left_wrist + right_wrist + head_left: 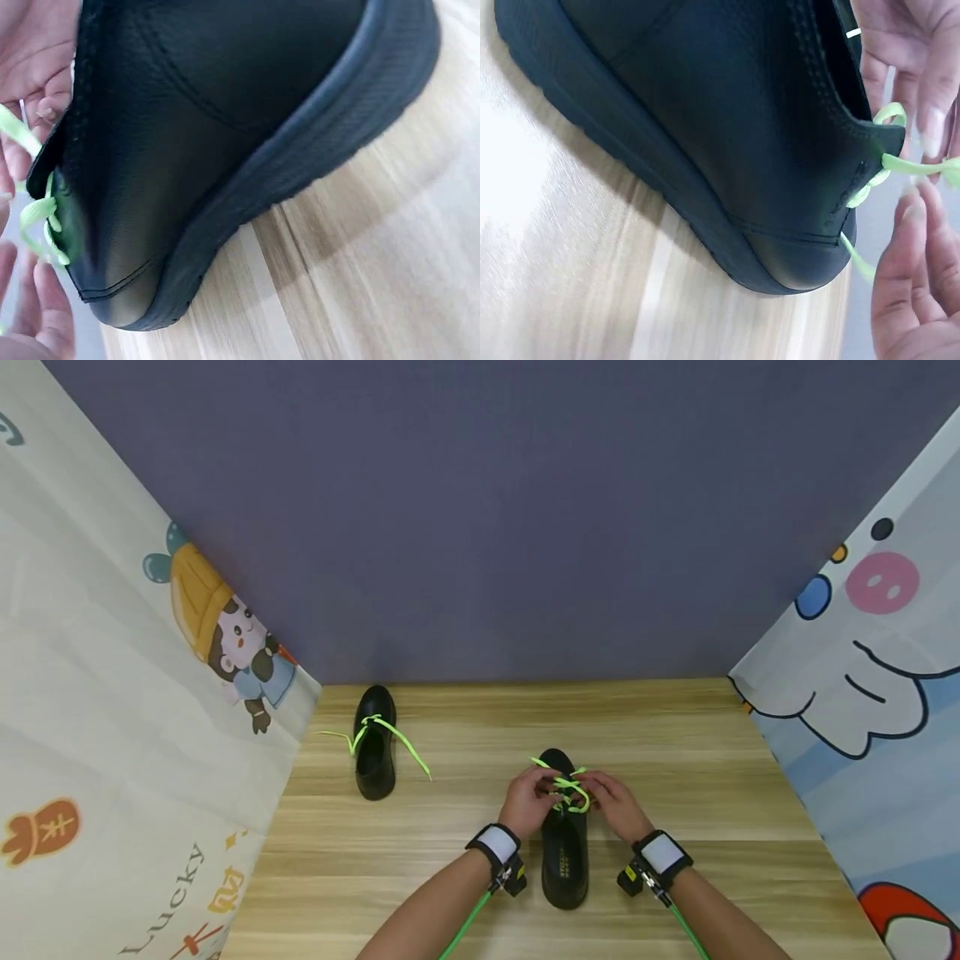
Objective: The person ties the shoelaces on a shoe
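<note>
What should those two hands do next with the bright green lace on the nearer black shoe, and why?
Probably draw the loops apart to snug the knot: both the left hand and right hand pinch the green lace over the black leather shoe, and it looks slack.

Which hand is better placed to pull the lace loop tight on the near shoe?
Right, marginally. The right hand sits beside the green lace loop over the near black shoe; the left hand pinches the lace's other side.
</note>
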{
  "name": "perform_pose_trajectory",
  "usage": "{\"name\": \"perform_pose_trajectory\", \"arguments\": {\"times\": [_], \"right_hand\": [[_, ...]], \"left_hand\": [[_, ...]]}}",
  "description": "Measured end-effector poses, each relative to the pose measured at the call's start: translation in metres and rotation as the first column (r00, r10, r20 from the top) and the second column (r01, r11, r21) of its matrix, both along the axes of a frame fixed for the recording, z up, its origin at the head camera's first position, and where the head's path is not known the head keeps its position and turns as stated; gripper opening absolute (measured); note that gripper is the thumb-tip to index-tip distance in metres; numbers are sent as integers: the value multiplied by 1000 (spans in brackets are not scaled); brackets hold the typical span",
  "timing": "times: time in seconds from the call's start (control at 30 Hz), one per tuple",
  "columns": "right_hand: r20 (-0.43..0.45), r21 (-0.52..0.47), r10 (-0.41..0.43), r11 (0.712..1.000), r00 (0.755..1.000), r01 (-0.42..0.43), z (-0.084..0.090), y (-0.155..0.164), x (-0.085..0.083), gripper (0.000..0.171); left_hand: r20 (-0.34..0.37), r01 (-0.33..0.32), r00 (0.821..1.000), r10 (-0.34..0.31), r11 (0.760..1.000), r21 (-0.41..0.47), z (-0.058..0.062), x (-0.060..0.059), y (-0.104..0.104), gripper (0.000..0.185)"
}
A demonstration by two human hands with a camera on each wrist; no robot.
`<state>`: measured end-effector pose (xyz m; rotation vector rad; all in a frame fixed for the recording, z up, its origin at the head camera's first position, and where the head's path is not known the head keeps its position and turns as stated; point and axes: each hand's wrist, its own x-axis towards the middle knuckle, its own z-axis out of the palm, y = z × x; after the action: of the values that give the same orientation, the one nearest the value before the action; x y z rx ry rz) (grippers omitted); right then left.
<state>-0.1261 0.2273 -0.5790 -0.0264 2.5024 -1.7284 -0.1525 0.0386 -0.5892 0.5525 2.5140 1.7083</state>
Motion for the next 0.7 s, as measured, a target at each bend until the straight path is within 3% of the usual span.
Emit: {"name": "perform_pose_trajectory", "arguments": {"times": [0.1, 0.2, 0.3, 0.47, 0.53, 0.6, 0.67, 0.7], "right_hand": [[-14, 49, 9, 999, 1000, -9, 0, -1, 4, 31], [-35, 92, 18, 996, 999, -14, 0, -1, 7, 24], [-47, 70, -8, 997, 999, 11, 0, 2, 8, 17], [-54, -34, -81, 996, 995, 79, 1, 9, 4, 19], [-48, -102, -108, 989, 993, 103, 2, 12, 3, 21], [-32, -154, -142, 979, 989, 135, 3, 13, 2, 22], [-17, -174, -169, 971, 985, 164, 3, 15, 2, 23], [-5, -180, -180, 968, 984, 176, 3, 15, 2, 23]], "left_hand": [[12, -49, 999, 49, 997, -64, -1, 2, 2, 60], [82, -109, 990, 116, 990, -86, 1, 4, 4, 67], [139, -141, 979, 151, 987, -81, 3, 4, 3, 52], [167, -159, 971, 171, 984, -85, 3, 1, -4, 32], [206, -175, 962, 179, 984, -40, 5, -1, -7, 30], [281, -192, 945, 165, 979, 72, 7, -4, -9, 27], [354, -215, 927, 128, 952, 218, 10, -6, -10, 24], [383, -227, 918, 103, 928, 297, 11, -7, -10, 23]]}}
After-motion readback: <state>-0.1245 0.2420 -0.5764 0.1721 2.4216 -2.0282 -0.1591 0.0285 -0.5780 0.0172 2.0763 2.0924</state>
